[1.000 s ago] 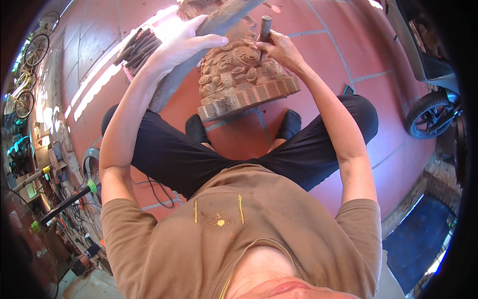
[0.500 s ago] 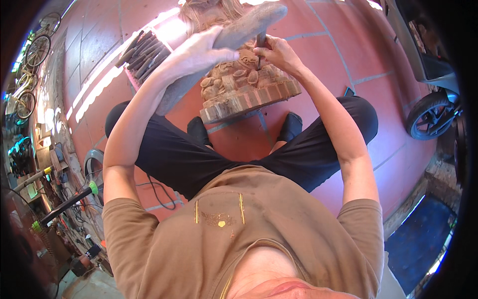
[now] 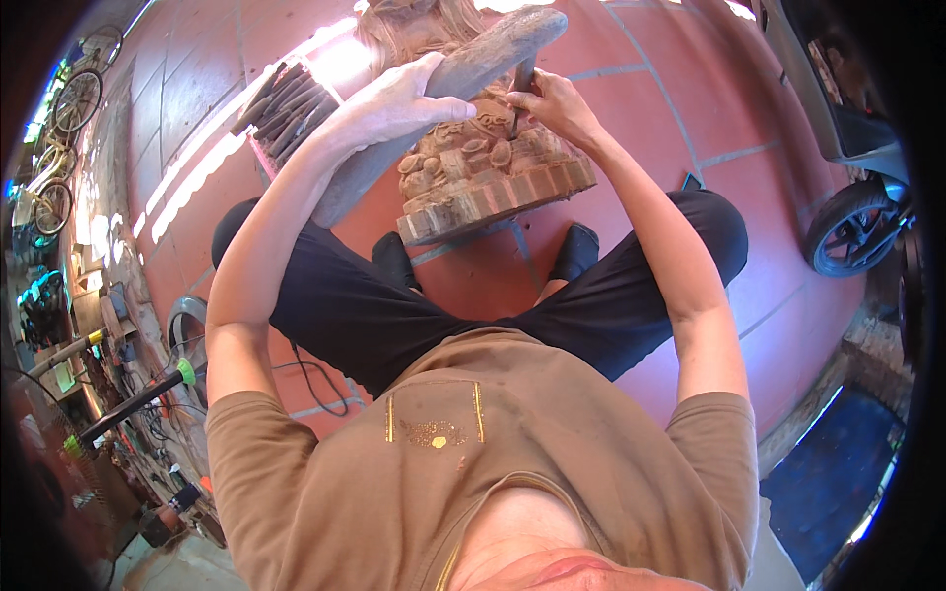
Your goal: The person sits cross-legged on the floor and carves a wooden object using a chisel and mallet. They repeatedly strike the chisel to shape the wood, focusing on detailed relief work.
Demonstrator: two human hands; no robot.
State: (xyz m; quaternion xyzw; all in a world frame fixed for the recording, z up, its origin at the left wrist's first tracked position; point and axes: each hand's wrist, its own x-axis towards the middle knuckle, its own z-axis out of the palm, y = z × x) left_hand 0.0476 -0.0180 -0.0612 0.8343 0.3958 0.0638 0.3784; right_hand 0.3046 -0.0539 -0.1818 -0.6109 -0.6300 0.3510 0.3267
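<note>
My left hand is closed round the middle of a long, thick wooden club that slants from upper right down toward my left knee. In my right hand a chisel is pinched, its handle close to the club's upper part. The chisel's thin shaft points down onto a brown wood carving with rounded, lumpy shapes and a notched, block-like lower rim. The carving stands on the floor between my feet, its upper part partly hidden behind the club and my left hand.
Left of the carving, several dark rod-like tools lie side by side. A black cord runs over the red tiled floor by my left thigh. At the right stands a motorbike wheel; bicycles and clutter line the left side.
The chisel's handle top has tipped slightly to the right. Both hands keep their holds and nearly the same places.
</note>
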